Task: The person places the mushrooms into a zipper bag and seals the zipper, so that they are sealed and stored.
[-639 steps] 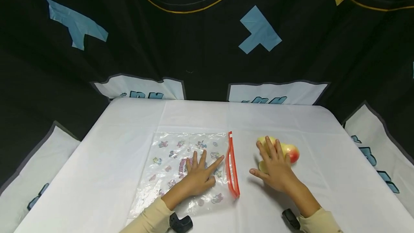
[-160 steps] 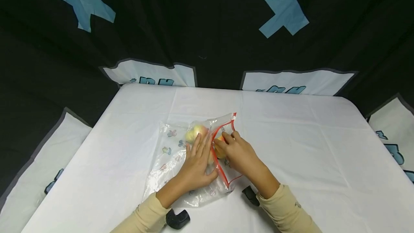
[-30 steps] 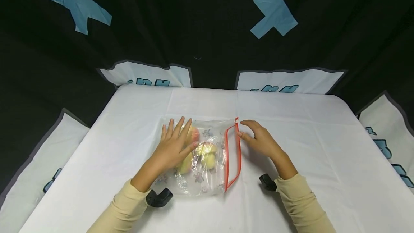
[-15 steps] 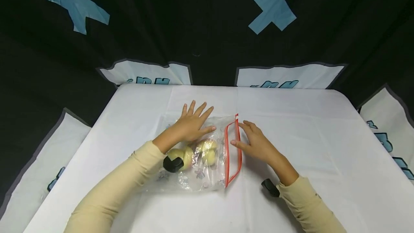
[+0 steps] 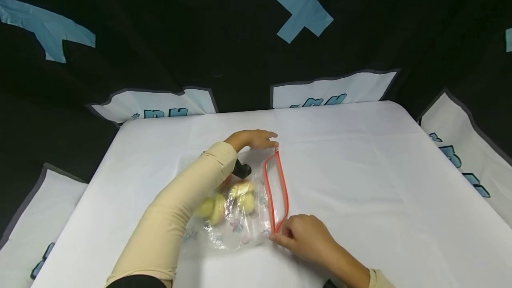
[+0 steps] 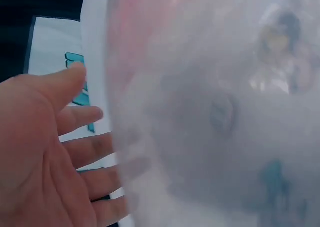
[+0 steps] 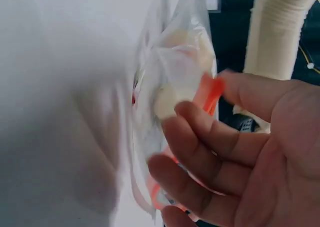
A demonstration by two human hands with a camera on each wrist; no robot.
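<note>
A clear zip bag (image 5: 250, 230) with printed figures and a red zip edge (image 5: 283, 181) lies on the white table. Several yellow fruits (image 5: 244, 197), some tinged red, are inside; the left forearm covers part of them. My left hand (image 5: 256, 139) is at the far end of the red edge. Its fingers (image 6: 92, 147) are loosely spread beside the plastic, partly behind it in the left wrist view. At the near corner, my right hand (image 5: 308, 237) has its fingers curled and pinches the red edge between thumb and fingers, as the right wrist view shows.
White cloth covers the table (image 5: 360, 159). A black curtain (image 5: 224, 39) with blue patches hangs behind it. White printed panels (image 5: 332, 90) hang beyond the table edge. A black wrist device (image 5: 242, 170) sits on the left wrist, above the bag.
Fruit lay outside the bag at first; later my right hand reached into its mouth. In the last second, my left hand moved to the far corner and my right hand down to the near one.
</note>
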